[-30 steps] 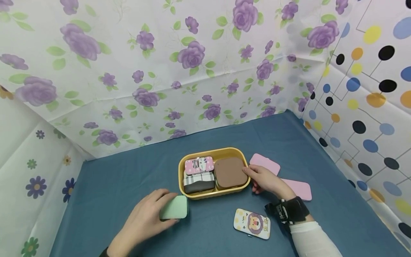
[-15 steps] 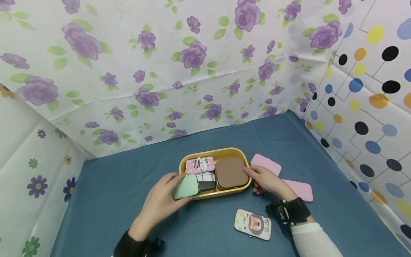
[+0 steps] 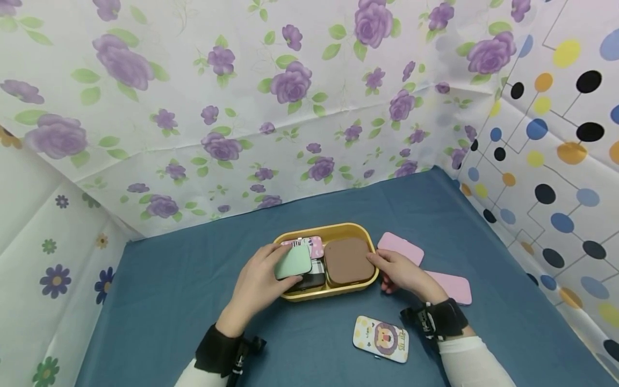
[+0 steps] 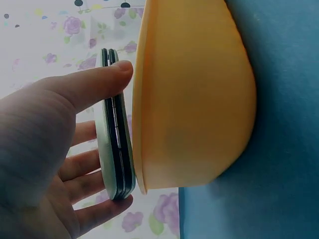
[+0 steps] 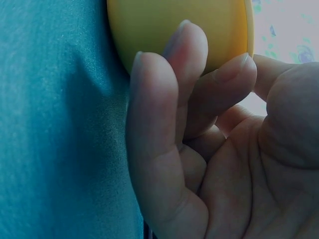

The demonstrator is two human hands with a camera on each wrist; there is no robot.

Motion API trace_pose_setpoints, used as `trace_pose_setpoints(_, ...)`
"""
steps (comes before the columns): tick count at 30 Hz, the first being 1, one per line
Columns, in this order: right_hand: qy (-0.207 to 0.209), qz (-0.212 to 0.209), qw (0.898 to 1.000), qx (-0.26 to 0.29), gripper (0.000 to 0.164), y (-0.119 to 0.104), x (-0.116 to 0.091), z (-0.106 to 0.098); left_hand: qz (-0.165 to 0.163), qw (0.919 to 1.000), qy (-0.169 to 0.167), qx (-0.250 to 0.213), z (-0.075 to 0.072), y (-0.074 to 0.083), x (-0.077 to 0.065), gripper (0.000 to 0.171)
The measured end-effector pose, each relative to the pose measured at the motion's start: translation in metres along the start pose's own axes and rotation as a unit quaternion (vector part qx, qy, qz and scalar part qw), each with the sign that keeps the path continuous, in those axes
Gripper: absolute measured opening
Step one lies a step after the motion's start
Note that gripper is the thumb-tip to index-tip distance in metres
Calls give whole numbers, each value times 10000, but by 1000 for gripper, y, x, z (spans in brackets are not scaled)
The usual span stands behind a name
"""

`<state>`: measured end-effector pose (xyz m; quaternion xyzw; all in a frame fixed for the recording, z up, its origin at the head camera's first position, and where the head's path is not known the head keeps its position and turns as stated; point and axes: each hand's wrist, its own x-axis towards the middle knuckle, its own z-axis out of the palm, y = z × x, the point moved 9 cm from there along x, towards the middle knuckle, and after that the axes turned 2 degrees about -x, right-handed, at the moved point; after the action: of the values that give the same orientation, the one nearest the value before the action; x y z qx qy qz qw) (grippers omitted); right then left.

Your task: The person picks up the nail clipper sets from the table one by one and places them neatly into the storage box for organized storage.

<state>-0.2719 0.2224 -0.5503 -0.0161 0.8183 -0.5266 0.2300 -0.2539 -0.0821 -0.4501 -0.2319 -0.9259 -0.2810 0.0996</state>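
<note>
My left hand [image 3: 258, 279] pinches a flat mint-green hinged case [image 3: 294, 262] between thumb and fingers. It is over the left part of a yellow oval basket [image 3: 333, 291], tilted above a plaid-and-black case [image 3: 311, 279] and a pink cartoon case [image 3: 316, 246], partly hiding both. From the left wrist view, the green case [image 4: 115, 149] shows dark edges and a metal hinge beside the basket's rim [image 4: 140, 99]. My right hand [image 3: 398, 269] grips the basket's right rim, thumb on top, fingers curled against the outer wall [image 5: 149, 30]. A brown rounded-square case [image 3: 348, 262] lies in the right part.
Two pink flat cases [image 3: 400, 248] lie on the blue cloth [image 3: 184, 301] to the right, one partly under my right forearm. A lion-print case [image 3: 382, 338] lies in front of the basket. Patterned cloth walls [image 3: 290, 123] stand behind and at the sides.
My left hand has carried the green case up and right, from the cloth at the basket's front left to over its left part. My right hand has stayed on the rim.
</note>
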Motion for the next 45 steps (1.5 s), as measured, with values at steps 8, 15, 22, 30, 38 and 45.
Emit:
trace_pose_setpoints(8, 21, 30, 10000, 12, 49, 1, -1, 0, -35, 9999, -120, 67, 13, -2, 25, 70)
trace_pose_setpoints(15, 27, 57, 10000, 19, 48, 3, 1, 0, 37, 9994, -254, 228, 24, -1, 41, 68)
trace_pose_setpoints(22, -12, 64, 10000, -25, 48, 5, 2, 1, -78, 9985, -362, 409, 36, -4, 50, 69)
trace_pose_setpoints(30, -20, 88, 10000, 16, 49, 3, 0, 0, -242, 9981, -370, 423, 42, -9, 53, 69)
trace_pose_setpoints(38, -24, 96, 10000, 10, 48, 2, 0, -2, -181, 9987, -353, 308, 44, -11, 52, 66)
trace_pose_setpoints(45, -35, 111, 9999, 17, 48, 3, 0, -1, -263, 9989, -299, 227, 43, -14, 51, 63)
